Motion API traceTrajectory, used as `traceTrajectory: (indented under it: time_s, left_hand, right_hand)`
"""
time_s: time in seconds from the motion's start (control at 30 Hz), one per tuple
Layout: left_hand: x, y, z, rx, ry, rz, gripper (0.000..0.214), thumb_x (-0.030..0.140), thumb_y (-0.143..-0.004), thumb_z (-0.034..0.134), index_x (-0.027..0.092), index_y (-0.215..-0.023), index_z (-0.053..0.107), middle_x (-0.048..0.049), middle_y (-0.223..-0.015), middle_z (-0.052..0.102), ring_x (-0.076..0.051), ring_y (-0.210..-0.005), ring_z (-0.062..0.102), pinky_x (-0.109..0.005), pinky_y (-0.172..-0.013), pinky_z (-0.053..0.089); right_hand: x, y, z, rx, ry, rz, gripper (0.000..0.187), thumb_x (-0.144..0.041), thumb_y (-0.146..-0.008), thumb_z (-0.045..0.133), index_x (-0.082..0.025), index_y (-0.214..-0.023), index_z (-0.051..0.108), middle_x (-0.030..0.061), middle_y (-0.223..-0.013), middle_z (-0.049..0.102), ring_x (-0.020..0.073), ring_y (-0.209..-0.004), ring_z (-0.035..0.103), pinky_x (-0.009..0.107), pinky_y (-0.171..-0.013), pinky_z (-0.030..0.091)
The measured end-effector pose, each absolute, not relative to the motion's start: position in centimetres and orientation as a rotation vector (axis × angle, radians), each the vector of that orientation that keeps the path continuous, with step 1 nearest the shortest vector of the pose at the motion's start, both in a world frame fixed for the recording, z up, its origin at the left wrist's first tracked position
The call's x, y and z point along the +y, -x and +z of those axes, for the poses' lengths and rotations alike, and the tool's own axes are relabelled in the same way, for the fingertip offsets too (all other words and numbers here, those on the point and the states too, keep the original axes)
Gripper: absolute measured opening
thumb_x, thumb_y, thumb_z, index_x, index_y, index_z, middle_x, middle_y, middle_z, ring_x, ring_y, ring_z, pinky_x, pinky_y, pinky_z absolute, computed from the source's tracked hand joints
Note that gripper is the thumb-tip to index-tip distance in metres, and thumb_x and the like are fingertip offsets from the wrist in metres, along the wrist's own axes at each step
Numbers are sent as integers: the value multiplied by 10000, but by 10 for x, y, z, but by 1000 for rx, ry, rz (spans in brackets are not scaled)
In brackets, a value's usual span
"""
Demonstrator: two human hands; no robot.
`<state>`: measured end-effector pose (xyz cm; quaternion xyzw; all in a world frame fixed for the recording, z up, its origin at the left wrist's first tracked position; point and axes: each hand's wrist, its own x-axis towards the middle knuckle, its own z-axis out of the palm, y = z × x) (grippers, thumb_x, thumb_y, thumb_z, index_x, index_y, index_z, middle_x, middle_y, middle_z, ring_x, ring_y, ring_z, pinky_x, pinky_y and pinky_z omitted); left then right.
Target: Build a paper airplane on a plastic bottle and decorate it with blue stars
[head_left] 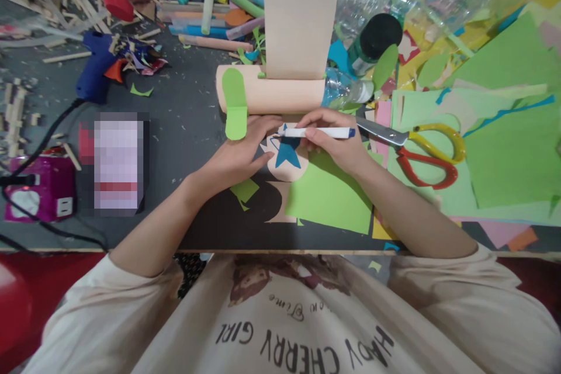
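A white marker with a blue end (322, 132) is pinched in my right hand (326, 137), its tip pointing left onto a peach paper piece (280, 172). On that piece lies a blue star (288, 153); a thin outline shows beside the tip. My left hand (243, 152) rests with fingers stretched out at the paper's left edge, thumb spread from the fingers. Just beyond both hands lies a bottle wrapped in peach paper (284, 96), with a green strip (235, 105) on it and a peach flap (301, 17) standing off it.
Scissors (412, 152) lie right of my right hand beside green paper sheets (512, 146). At the left are a blue glue gun (94, 64), its cord, a purple box (46, 187) and a blurred-out object (116, 163). Paper rolls, sticks and plastic bottles crowd the back.
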<state>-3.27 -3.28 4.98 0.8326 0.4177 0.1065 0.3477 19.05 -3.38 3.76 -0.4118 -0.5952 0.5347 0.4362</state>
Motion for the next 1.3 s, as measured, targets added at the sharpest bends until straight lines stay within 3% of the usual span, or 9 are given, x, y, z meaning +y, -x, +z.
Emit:
traceTrajectory:
  time_s: [0.17,0.57,0.87,1.3]
  left_hand:
    - [-33,31,52,1094,-2128,295,513,241,-934,460,188,-1439,387,-99,-1487,469,-262,-1397,428,-380,-1137,416]
    - [-32,30,51,1128,-2140,248,588,281,-910,518,168,-1468,370,-108,-1525,443,-298,-1407,417,-423,-1162,385]
    - [-32,31,49,1138,-2141,251,595,280,-904,532,186,-1469,373,-103,-1519,445,-303,-1411,408,-420,-1166,377]
    - [-32,31,50,1131,-2146,242,590,289,-920,495,161,-1479,357,-109,-1528,436,-291,-1414,402,-410,-1162,379]
  right_hand:
    - [-33,-191,38,-1556,1121,1282,277,-473,-809,714,-196,-805,697,11,-718,692,125,-596,606,263,-569,500]
    - [-34,-190,38,-1601,1104,1297,154,-330,-818,703,-180,-795,729,26,-777,731,131,-646,626,267,-616,501]
    - [-33,-190,37,-1649,1119,1280,134,-322,-823,707,-195,-810,747,39,-854,763,168,-746,680,289,-684,536]
    - [-34,-190,37,-1664,1122,1256,122,-300,-816,692,-196,-794,751,31,-800,762,160,-699,667,278,-633,521]
